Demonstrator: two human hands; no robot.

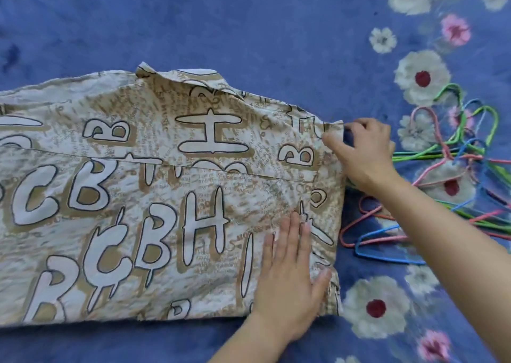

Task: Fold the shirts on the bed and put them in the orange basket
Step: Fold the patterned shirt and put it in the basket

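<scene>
A printed shirt is being flattened and squared on the bed, before its fold

The shirt (154,196), beige with large letters, is spread over the left and centre of the frame on the blue flowered bed (249,25). The left hand (290,277) is laid flat and open on the cloth at lower centre, fingers together; the right hand (362,152) is closed in a pinch on the shirt's edge at centre right. A heap of coloured hangers (453,174) lies just beside that edge, at the right of the frame. The orange basket is not seen. If the pinched edge is pulled too far to the right, the cloth could be caught on the hangers, or the smoothed part could be wrinkled under the flat hand
</scene>
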